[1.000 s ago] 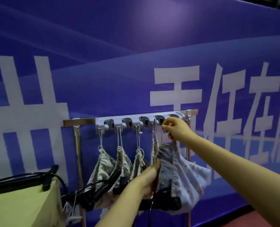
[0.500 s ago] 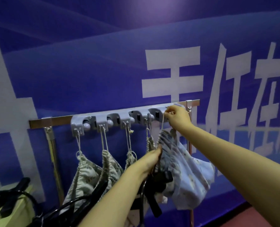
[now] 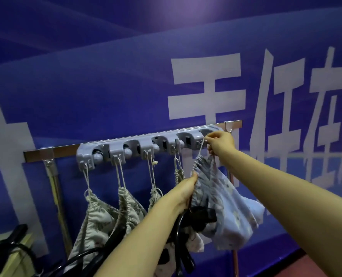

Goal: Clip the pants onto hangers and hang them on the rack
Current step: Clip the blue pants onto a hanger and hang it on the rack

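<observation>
A pale blue patterned pair of pants [image 3: 226, 204] hangs bunched below the right end of the grey hook rack [image 3: 146, 146]. My right hand [image 3: 221, 143] pinches the pants' white drawstring up at the rightmost hook. My left hand [image 3: 183, 193] grips the gathered waistband from the left, with a black clip hanger [image 3: 198, 215] dangling just below it. Several beige leaf-print pants [image 3: 98, 218] hang by their strings from the other hooks.
The rack sits on a metal rail [image 3: 52, 153] with a thin upright post [image 3: 56, 196] at its left, in front of a blue banner wall. Black hangers [image 3: 10, 248] lie on a yellowish table corner at the lower left.
My view has shifted and come closer to the rack. My right hand has kept hold of the string at the rightmost hook, and my left hand has stayed on the waistband.
</observation>
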Demonstrator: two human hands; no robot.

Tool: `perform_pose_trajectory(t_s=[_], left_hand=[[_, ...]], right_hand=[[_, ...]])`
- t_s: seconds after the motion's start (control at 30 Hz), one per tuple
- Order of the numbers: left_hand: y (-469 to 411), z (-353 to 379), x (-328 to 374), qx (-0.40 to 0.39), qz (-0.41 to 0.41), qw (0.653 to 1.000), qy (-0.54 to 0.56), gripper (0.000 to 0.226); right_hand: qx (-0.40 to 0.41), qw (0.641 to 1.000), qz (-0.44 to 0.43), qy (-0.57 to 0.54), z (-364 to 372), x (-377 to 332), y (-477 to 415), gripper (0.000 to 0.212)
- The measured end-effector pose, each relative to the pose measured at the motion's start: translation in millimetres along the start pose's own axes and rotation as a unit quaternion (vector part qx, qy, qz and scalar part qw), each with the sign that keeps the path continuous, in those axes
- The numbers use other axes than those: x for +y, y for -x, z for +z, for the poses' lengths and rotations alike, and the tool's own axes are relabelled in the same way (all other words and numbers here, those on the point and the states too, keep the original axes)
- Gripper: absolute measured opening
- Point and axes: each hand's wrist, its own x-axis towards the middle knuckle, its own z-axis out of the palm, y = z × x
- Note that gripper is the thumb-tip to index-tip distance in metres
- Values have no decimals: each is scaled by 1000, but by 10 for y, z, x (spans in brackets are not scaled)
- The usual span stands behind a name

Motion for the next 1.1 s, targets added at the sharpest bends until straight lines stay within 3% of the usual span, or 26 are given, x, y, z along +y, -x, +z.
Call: perform_pose_trajectory(t_s=[0.13,0.33,0.47,0.57,0.73,0.9,1.03,1.1], left_hand=[[46,-11,-92,3,-14,1000,-13,58],[218,-117,-181,24,1,997,-67,42],[521,-187,-150,64,0,997,-50,37],[861,-331,-113,98,7,993,-60,38],[1799,-742,-153,132,19,990,-45,45],[2961,-1327,-370,245,31,968,-37,47],[4003,-1778,-699,359,46,930,-69,38],[4493,-2042,-900,447,57,879,-159,29]], right_hand=[[-8,1000,22,-4,13,198,52,17],[-6,996,-37,84,16,210,257,15],[19,971,-87,223,44,157,433,21],[35,959,-154,235,141,-38,669,18],[-90,953,-211,199,630,-520,1490,27],[-262,929,-221,140,1293,-821,2704,31],[-357,907,-200,104,1759,-896,3693,31],[-398,891,-190,110,2000,-879,4144,31]])
